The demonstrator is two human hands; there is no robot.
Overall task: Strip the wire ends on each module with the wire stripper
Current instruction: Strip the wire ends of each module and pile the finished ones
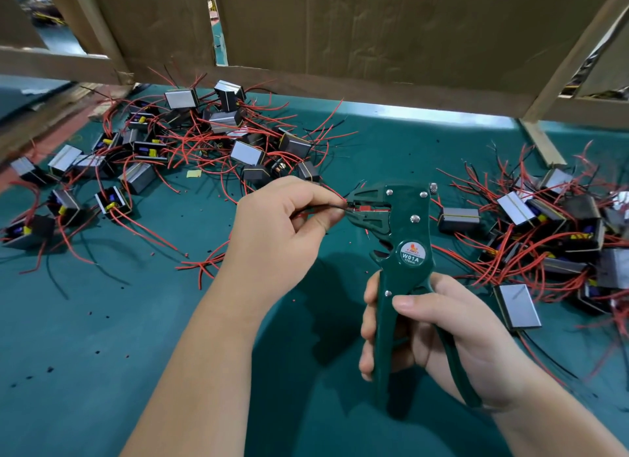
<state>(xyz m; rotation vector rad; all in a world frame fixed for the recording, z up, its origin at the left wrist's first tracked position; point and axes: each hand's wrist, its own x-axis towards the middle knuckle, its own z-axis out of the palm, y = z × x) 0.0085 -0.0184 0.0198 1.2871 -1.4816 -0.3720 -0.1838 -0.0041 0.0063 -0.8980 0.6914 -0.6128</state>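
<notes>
Left hand (pixel 272 225) pinches a wire (pixel 332 207) into the stripper (pixel 401 239), right hand (pixel 439 334) squeezing its handles.

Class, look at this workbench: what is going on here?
A person is stripping wires. The right hand grips the handles of a dark green wire stripper, held upright. The left hand pinches a thin black wire with its end in the stripper's head. Grey box-shaped modules with red and black leads lie in heaps on the teal table mat, left and right.
</notes>
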